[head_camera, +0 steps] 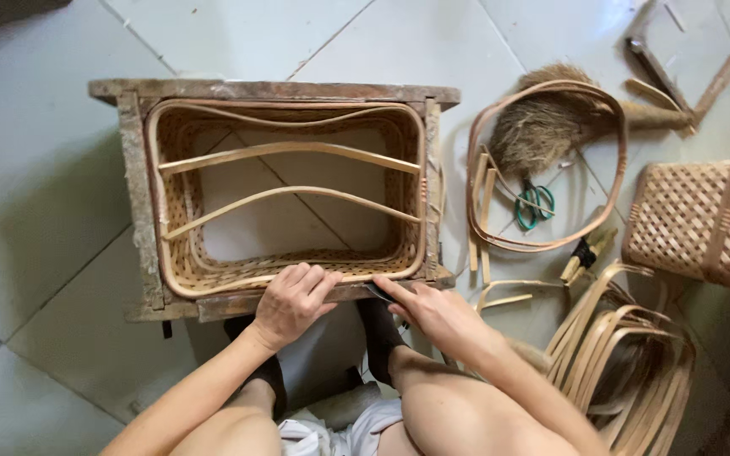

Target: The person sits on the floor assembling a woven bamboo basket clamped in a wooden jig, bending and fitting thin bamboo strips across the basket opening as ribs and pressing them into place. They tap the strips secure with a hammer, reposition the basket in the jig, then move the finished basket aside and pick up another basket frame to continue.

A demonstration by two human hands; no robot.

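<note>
while both hands — left hand (291, 301), right hand (433, 314) — press the basket rim (213, 283), tile lies left.

1. Two woven baskets — one in the wooden frame (181, 253), one finished (703, 221).
2. One wooden frame (133, 169).
3. One pair of green-handled scissors (535, 205).
4. One brush (551, 127).
5. Two hands — left hand (291, 302), right hand (434, 314).

Tan woven basket (181, 262), grey-brown wooden frame (137, 194), green-handled scissors (534, 205), pale tiles (35, 169)

We see bare floor tiles (35, 194) left of the wooden frame (133, 194). On the right, bamboo hoops (618, 355), scissors (534, 205), a brush (542, 127) and a woven basket (699, 224) crowd the way. 2 curved strips (289, 173) bar the basket's opening.
</note>
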